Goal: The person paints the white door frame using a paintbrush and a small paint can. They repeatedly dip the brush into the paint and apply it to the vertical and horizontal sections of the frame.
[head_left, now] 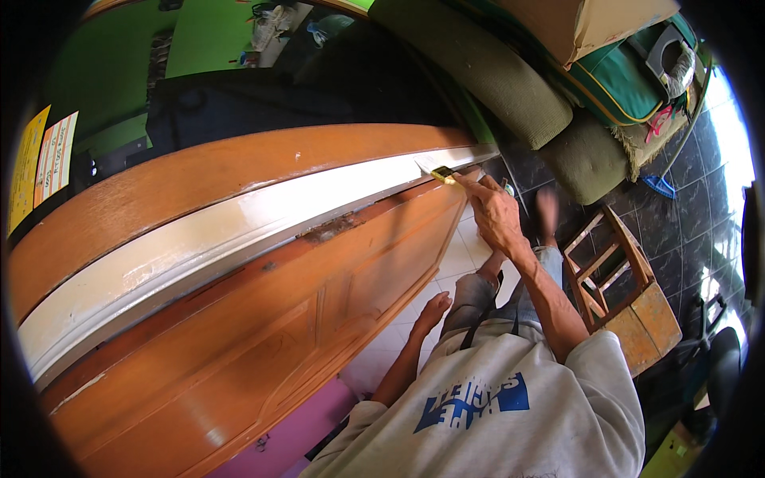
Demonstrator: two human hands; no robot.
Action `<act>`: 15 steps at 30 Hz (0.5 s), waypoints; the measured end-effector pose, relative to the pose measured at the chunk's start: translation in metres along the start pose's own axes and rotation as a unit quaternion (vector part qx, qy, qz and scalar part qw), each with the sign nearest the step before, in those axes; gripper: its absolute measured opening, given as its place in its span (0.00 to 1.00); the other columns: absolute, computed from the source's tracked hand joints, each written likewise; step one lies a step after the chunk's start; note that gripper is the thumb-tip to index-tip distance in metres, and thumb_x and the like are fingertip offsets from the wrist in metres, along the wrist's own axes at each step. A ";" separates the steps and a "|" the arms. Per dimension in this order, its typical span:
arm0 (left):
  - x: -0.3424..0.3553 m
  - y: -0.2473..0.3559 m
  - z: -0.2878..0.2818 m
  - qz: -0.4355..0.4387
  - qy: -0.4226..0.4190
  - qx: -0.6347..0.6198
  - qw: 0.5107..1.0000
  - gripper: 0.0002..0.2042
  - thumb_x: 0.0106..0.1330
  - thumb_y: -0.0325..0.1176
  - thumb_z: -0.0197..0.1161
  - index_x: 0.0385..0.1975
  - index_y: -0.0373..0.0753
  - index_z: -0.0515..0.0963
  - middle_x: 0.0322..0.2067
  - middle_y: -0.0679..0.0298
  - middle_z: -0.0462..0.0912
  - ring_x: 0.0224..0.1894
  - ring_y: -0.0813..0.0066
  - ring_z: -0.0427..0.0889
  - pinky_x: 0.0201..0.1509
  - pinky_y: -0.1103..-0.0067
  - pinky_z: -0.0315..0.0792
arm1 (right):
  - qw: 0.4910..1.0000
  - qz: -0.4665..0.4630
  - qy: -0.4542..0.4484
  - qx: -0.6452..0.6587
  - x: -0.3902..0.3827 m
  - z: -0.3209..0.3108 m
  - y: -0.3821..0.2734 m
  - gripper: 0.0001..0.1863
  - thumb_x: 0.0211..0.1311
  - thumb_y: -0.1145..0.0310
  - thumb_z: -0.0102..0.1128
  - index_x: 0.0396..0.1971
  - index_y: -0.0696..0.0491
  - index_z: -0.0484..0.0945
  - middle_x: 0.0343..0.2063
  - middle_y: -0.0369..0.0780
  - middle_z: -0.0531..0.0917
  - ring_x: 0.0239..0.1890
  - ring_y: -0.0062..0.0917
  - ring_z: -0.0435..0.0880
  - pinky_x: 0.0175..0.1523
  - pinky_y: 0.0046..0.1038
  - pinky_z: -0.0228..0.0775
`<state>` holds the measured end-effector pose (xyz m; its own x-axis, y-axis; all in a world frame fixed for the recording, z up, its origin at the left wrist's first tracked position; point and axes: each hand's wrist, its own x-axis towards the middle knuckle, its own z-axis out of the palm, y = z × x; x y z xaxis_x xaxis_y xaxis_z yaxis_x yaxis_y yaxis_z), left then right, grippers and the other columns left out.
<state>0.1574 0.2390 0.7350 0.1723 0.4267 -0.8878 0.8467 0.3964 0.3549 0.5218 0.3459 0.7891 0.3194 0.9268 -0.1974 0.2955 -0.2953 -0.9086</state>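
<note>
My right hand [496, 213] is closed round a paintbrush [443, 173] with a yellow and dark band. The brush's bristles touch the far end of a white door-frame strip [319, 188]. Fresh-looking white covers the middle and far part of this strip, while its near-left part looks cream and patchy. My left hand [434, 309] hangs low beside the orange-brown wooden door [263, 342], apart from it. Its fingers are loosely curled, and nothing shows in them.
An orange-brown wooden board [239, 179] borders the strip. To the right, a wooden stool [610, 279] lies near my legs on dark tiles. Beyond it are rolled olive cushions [586, 163], a green bag [617, 84] and a cardboard box [574, 32]. A blue brush head [660, 186] rests on the floor.
</note>
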 end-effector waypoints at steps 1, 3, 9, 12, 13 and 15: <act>0.000 0.002 0.001 -0.005 0.000 -0.008 1.000 0.30 0.75 0.47 0.56 0.65 0.26 0.69 0.63 0.47 0.75 0.66 0.62 0.74 0.70 0.73 0.65 | 1.000 -0.001 -0.005 -0.010 0.001 -0.003 -0.001 0.19 0.72 0.69 0.54 0.60 0.42 0.80 0.31 0.43 0.77 0.32 0.40 0.81 0.38 0.38 0.73; 0.000 0.005 0.005 -0.012 -0.004 -0.024 1.000 0.30 0.75 0.47 0.56 0.65 0.26 0.69 0.63 0.47 0.75 0.66 0.62 0.74 0.70 0.73 0.64 | 1.000 -0.018 0.011 -0.022 0.003 -0.002 0.004 0.20 0.72 0.69 0.53 0.60 0.41 0.80 0.33 0.45 0.81 0.33 0.43 0.84 0.37 0.41 0.76; 0.010 0.012 0.012 0.005 -0.013 -0.044 0.999 0.30 0.75 0.46 0.56 0.66 0.27 0.68 0.63 0.48 0.76 0.65 0.63 0.75 0.69 0.73 0.65 | 0.998 -0.054 0.022 -0.029 0.017 -0.010 0.004 0.20 0.71 0.69 0.52 0.59 0.40 0.81 0.35 0.45 0.83 0.34 0.44 0.86 0.36 0.43 0.77; 0.011 0.008 0.011 0.015 -0.012 -0.034 0.999 0.30 0.74 0.48 0.57 0.66 0.29 0.69 0.60 0.48 0.78 0.62 0.62 0.77 0.67 0.71 0.68 | 0.996 -0.071 0.023 -0.043 0.018 -0.014 0.000 0.20 0.70 0.70 0.54 0.59 0.41 0.82 0.33 0.43 0.79 0.33 0.41 0.83 0.37 0.39 0.76; 0.011 0.009 0.011 0.011 -0.013 -0.039 0.999 0.30 0.74 0.47 0.57 0.66 0.28 0.69 0.60 0.48 0.78 0.63 0.63 0.77 0.68 0.72 0.67 | 0.995 -0.078 0.023 -0.049 0.018 -0.015 -0.002 0.20 0.70 0.71 0.55 0.59 0.42 0.82 0.31 0.42 0.77 0.32 0.39 0.82 0.38 0.37 0.75; 0.010 0.010 0.011 0.002 -0.015 -0.050 0.999 0.29 0.75 0.46 0.55 0.66 0.27 0.69 0.62 0.48 0.76 0.64 0.63 0.75 0.69 0.73 0.66 | 0.997 -0.056 0.010 -0.049 0.018 -0.017 -0.002 0.20 0.70 0.71 0.55 0.59 0.41 0.82 0.32 0.42 0.78 0.33 0.40 0.82 0.38 0.38 0.76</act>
<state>0.1735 0.2379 0.7267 0.1922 0.4052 -0.8938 0.7918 0.4740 0.3851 0.5420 0.3590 0.7934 0.2961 0.9511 -0.0879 0.4160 -0.2112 -0.8845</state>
